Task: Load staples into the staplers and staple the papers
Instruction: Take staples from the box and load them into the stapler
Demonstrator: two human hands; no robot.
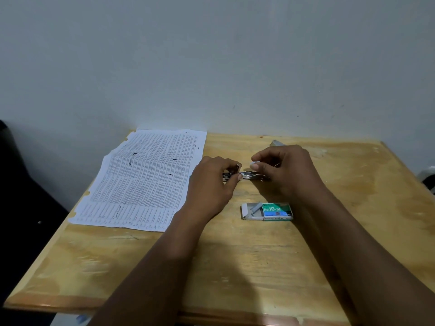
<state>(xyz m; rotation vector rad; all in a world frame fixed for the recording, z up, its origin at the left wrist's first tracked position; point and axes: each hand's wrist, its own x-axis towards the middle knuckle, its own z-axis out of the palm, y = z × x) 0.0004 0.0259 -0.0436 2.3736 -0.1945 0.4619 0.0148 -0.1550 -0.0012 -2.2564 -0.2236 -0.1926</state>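
Note:
A small metal stapler (247,175) lies across the middle of the wooden table, held between both hands. My left hand (211,182) grips its left end. My right hand (282,170) covers its right end, thumb and forefinger pinched above the metal channel; what they pinch is too small to tell. A green staple box (275,211) marked No 10 lies open just in front of the hands, a strip of staples sticking out of its left end. Printed papers (146,177) lie flat at the table's left. A second stapler's tip (276,143) shows behind my right hand.
The wooden table (235,267) stands against a pale wall. Its front and right parts are bare wood. A dark shape (14,184) fills the space left of the table.

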